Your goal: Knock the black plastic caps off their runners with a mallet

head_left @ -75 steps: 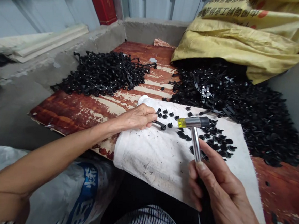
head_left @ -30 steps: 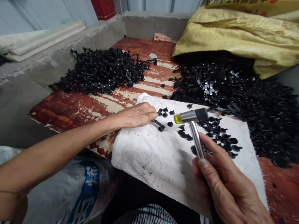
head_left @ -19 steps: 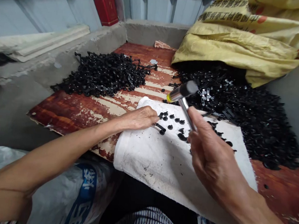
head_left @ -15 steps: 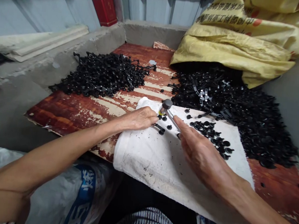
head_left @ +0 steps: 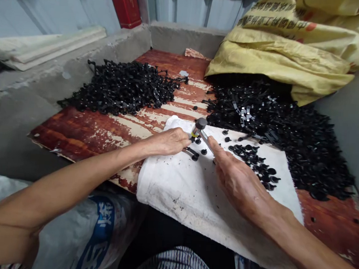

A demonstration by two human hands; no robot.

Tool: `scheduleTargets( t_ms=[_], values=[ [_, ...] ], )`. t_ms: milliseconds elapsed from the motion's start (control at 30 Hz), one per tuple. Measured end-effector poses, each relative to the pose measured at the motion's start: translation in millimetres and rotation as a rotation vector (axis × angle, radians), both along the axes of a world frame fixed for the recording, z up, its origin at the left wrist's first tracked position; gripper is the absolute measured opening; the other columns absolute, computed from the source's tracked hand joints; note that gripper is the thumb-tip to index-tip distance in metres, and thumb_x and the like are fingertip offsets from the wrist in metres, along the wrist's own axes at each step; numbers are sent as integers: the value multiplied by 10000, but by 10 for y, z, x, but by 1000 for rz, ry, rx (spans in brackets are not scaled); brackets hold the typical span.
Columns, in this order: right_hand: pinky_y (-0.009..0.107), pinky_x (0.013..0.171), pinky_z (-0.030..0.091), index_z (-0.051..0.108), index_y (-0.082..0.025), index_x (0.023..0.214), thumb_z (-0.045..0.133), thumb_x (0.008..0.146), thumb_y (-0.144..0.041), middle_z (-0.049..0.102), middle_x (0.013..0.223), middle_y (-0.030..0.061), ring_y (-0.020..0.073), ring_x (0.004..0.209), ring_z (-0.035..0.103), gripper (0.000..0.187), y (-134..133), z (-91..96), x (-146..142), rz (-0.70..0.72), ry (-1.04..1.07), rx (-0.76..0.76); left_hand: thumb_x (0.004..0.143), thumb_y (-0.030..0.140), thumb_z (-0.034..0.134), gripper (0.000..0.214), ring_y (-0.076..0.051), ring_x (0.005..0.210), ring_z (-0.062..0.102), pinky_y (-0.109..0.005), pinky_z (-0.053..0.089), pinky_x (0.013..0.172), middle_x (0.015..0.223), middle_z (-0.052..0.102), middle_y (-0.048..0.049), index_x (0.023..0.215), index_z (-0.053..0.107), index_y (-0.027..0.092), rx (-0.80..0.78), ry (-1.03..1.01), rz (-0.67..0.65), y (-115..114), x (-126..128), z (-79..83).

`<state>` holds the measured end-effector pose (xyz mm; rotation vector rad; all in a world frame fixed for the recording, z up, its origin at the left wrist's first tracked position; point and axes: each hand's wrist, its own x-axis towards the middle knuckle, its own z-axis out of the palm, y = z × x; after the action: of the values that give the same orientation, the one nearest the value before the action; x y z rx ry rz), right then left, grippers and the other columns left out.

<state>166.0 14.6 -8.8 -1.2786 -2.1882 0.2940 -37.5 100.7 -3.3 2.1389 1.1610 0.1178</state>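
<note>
My right hand (head_left: 234, 171) is closed round the metal handle of a small hammer (head_left: 200, 125) with a dark head and a yellow ring. The hammer's lower face is down by the fingertips of my left hand (head_left: 174, 141). Those fingers are closed on a slim black plastic link (head_left: 191, 151), whose rounded end sticks out below them; the rest is covered by fingers and hammer. Under both hands lies a white cloth (head_left: 170, 179). Several loose black knobs (head_left: 203, 151) rest near the hammer, and a cluster of black round caps (head_left: 266, 171) lies on the cloth's right part.
A heap of black links (head_left: 130, 88) sits at the back left of the worn red board (head_left: 84, 134). A larger heap of black parts (head_left: 290, 134) spills from a yellow sack (head_left: 283, 55) at the right. Low concrete walls edge the board; a red tin (head_left: 126, 7) stands on one.
Both hands and the hammer stay almost in place, the hammer head still low by my left fingertips. The whole view has shifted slightly.
</note>
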Motion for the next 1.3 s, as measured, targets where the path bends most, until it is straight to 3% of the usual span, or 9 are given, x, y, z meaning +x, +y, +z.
scheduleTargets(
  t_ms=[167, 367, 433, 533, 633, 733, 900, 1033, 1300],
  values=[
    [279, 456, 445, 567, -156, 1229, 431, 925, -256, 572, 630, -4, 143, 461, 492, 348, 78, 179, -36, -77, 127, -168, 927, 225, 406, 341, -89, 523, 374, -234, 279, 520, 556, 401, 41, 587, 393, 192, 108, -6, -59, -139, -30, 172],
    [202, 308, 295, 514, -217, 847, 636, 808, -493, 440, 446, -93, 87, 333, 363, 305, -1, 145, -87, -26, 584, -793, 956, 296, 423, 257, -142, 644, 542, -259, 388, 644, 704, 600, -11, 801, 597, 189, 157, 80, -257, -591, 65, 332],
    [191, 303, 304, 511, -218, 820, 669, 780, -517, 454, 451, -93, 81, 341, 364, 340, -103, 105, -92, -74, 728, -863, 932, 370, 484, 232, -199, 811, 595, -312, 431, 771, 850, 657, -57, 863, 618, 193, 292, 37, -162, -691, 38, 302],
    [181, 303, 325, 525, -214, 834, 685, 779, -511, 480, 465, -94, 74, 341, 379, 341, -248, 78, -92, -214, 938, -818, 872, 457, 559, 336, -277, 1112, 542, -409, 410, 957, 1159, 630, -125, 1070, 588, 187, 467, -172, 183, -775, -53, 222],
    [167, 313, 318, 519, -213, 837, 695, 788, -493, 520, 474, -90, 67, 332, 414, 334, -327, 70, -118, -282, 1061, -717, 880, 477, 524, 373, -248, 1037, 586, -394, 466, 895, 1093, 640, -112, 1098, 559, 176, 154, -321, 434, -820, -77, 138],
    [161, 325, 315, 510, -213, 845, 667, 821, -482, 551, 478, -85, 63, 317, 435, 313, -368, 43, -186, -252, 1067, -695, 891, 503, 517, 353, -195, 896, 617, -329, 511, 776, 946, 652, -74, 949, 590, 163, -269, -518, 421, -837, 20, 54],
    [167, 320, 314, 483, -218, 848, 608, 849, -532, 545, 464, -87, 66, 304, 417, 337, -439, -66, -294, -198, 1008, -745, 858, 416, 623, 271, -111, 643, 608, -242, 507, 560, 822, 643, -33, 842, 561, 152, -580, -876, 545, -787, 209, -7],
    [170, 310, 308, 475, -224, 853, 592, 856, -536, 537, 455, -90, 71, 296, 399, 334, -470, -134, -306, -198, 1006, -789, 886, 327, 595, 194, -79, 488, 567, -204, 453, 402, 780, 623, -3, 820, 527, 158, -656, -881, 573, -721, 254, 32],
    [164, 327, 311, 568, -198, 932, 638, 846, -528, 598, 529, -51, 62, 310, 442, 348, -557, -112, -193, -253, 1116, -792, 935, 270, 534, 224, -10, 353, 412, -129, 229, 298, 637, 604, 16, 761, 558, 131, -486, -693, 490, -407, 154, -27]
  ],
)
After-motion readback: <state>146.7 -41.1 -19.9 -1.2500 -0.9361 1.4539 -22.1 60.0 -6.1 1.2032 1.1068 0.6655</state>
